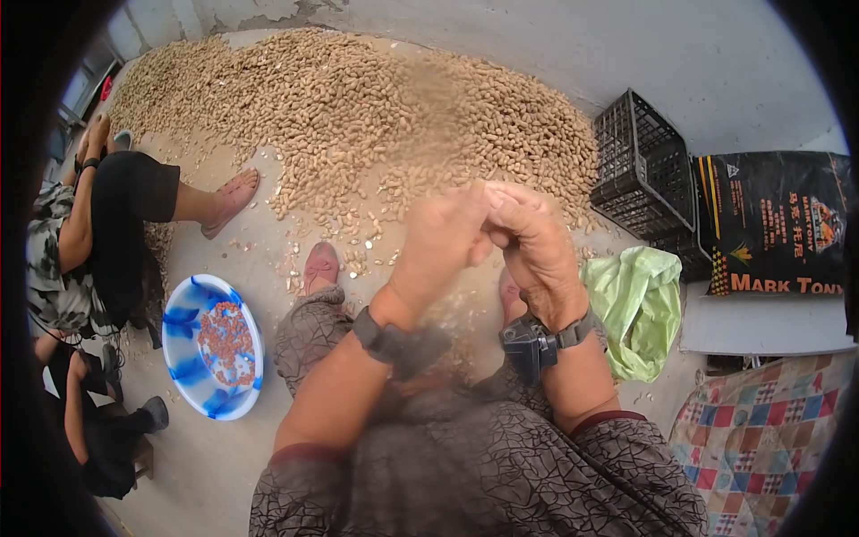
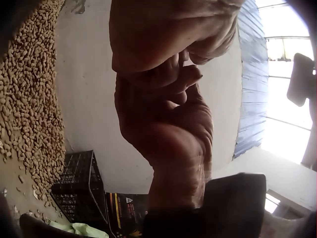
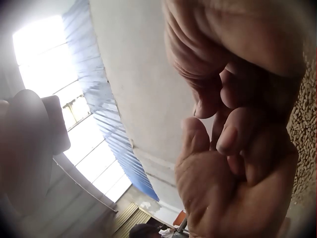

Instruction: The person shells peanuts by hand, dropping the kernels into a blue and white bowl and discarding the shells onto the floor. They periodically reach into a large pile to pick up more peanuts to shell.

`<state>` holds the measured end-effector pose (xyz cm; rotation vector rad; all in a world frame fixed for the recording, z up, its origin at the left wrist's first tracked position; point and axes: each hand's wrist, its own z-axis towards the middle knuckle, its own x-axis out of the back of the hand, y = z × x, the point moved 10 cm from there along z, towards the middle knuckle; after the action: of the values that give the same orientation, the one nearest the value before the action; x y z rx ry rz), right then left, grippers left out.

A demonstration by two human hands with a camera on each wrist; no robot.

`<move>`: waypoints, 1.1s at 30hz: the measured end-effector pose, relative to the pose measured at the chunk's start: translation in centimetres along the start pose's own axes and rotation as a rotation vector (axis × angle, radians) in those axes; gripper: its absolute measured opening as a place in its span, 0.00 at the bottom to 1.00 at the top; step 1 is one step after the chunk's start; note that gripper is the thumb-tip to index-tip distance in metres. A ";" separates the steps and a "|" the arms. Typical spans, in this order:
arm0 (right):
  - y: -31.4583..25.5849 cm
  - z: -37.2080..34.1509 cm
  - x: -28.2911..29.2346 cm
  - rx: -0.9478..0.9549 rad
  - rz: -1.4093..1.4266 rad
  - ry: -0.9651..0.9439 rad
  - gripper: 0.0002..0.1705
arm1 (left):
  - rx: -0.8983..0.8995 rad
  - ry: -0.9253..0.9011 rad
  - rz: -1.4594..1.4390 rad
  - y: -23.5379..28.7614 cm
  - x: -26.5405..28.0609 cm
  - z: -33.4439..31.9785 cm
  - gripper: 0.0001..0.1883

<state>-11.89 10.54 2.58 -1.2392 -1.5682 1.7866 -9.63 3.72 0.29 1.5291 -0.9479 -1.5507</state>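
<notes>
Above the lap in the head view, the left hand point(image 1: 434, 237) and right hand point(image 1: 541, 251) meet at their fingertips, all fingers curled. In the left wrist view the left hand point(image 2: 168, 34) is above and the right hand point(image 2: 171, 139) below, thumbs and fingers close together. The right wrist view has the right hand point(image 3: 237, 39) on top, facing the left hand point(image 3: 228, 183). No held item shows; the curled fingers hide whatever may lie between them. Beyond the hands spreads a large heap of unshelled peanuts point(image 1: 349, 98).
A blue-and-white basin point(image 1: 181, 345) with reddish kernels point(image 1: 225, 336) stands at left, near other seated people. On the right are a black crate point(image 1: 640, 161), a green bag point(image 1: 631, 309), a black printed sack point(image 1: 778, 224) and a patchwork cloth point(image 1: 769, 430).
</notes>
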 end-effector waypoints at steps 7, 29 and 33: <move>0.9 0.8 0.8 -0.021 0.018 0.028 0.15 | -0.043 0.007 -0.107 -0.5 0.0 0.2 0.22; -0.3 0.5 -0.2 0.027 -0.028 -0.009 0.14 | -0.006 -0.039 -0.167 0.2 -0.4 0.0 0.22; 0.2 0.8 -0.1 0.018 0.012 0.018 0.15 | -0.025 -0.038 -0.166 0.6 -0.3 0.4 0.20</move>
<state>-12.43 9.98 2.39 -1.2561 -1.5347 1.7882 -10.01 3.71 0.91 1.6002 -0.8367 -1.7065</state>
